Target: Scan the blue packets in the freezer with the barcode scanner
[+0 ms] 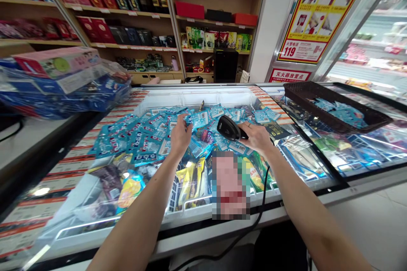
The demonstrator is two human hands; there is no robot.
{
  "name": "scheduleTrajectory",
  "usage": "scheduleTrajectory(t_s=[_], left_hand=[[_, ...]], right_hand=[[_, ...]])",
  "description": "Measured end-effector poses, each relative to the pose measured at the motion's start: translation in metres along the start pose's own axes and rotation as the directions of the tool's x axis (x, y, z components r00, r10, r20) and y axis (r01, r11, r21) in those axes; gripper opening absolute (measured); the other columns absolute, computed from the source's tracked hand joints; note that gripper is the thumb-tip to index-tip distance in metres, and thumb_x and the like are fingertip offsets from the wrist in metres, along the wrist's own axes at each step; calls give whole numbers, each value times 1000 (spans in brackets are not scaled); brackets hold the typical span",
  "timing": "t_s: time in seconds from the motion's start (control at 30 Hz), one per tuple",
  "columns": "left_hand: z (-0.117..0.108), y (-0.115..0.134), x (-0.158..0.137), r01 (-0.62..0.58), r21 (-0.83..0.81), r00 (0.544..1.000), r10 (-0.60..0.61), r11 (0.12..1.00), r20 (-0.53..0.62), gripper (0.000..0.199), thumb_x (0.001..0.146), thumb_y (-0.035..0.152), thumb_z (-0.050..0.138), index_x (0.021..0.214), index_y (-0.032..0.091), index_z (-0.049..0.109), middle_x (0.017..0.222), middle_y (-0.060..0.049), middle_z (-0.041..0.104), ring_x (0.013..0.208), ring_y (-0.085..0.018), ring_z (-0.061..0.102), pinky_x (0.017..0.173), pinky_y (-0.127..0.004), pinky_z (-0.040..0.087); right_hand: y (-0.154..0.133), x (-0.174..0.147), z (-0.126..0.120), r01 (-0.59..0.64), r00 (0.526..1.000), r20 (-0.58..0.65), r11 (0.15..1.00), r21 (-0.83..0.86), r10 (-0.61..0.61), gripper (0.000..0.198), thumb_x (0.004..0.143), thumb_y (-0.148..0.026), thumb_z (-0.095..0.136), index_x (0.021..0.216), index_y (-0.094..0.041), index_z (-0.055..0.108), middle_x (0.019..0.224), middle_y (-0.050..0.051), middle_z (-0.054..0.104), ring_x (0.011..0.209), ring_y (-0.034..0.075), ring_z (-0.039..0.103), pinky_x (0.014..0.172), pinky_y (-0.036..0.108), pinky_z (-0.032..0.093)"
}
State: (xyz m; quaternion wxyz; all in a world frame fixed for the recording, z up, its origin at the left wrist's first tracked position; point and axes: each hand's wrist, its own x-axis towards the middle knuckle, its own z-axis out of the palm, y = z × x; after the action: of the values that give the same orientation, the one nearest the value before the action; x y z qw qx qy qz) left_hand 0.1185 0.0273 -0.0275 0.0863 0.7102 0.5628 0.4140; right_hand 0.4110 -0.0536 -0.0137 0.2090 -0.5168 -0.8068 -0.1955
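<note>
My left hand (181,135) pinches the left end of a blue packet (200,119), its fingers closed on the edge. A black barcode scanner (229,128) is gripped by its handle in my right hand (257,136); the scanner's head points left toward the packet. Many more blue packets (146,139) lie scattered in a heap on the freezer's glass top (76,207), around and beneath both hands. The scanner's black cable (264,194) hangs from the right hand down over the freezer's front edge.
A dark brown basket (302,93) holding some blue packets stands at the right. Plastic-wrapped boxes (63,80) are stacked at the left. A blurred pinkish item (230,182) lies near the front edge. Stocked shelves (127,12) line the back wall.
</note>
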Motion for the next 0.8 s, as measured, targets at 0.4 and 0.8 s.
scheduleTrajectory(t_s=[0.4,0.8], left_hand=[[-1,2,-1,-3,61,1000,3,998,5,42,85,32,44,126,22,41,77,-1,57,66,-16,55,56,-25,34],[0,0,-1,-7,57,1000,7,998,10,42,86,33,43,126,21,41,78,-1,56,68,-17,56,58,-26,36]], right_hand=[[1,0,2,14,1000,19,1000,8,-14,35,83,-37,55,114,-21,57,104,4,66,81,18,62,63,26,39],[1,0,2,13,1000,25,1000,29,-14,36,83,-38,55,115,-21,56,106,5,66,84,18,62,64,27,40]])
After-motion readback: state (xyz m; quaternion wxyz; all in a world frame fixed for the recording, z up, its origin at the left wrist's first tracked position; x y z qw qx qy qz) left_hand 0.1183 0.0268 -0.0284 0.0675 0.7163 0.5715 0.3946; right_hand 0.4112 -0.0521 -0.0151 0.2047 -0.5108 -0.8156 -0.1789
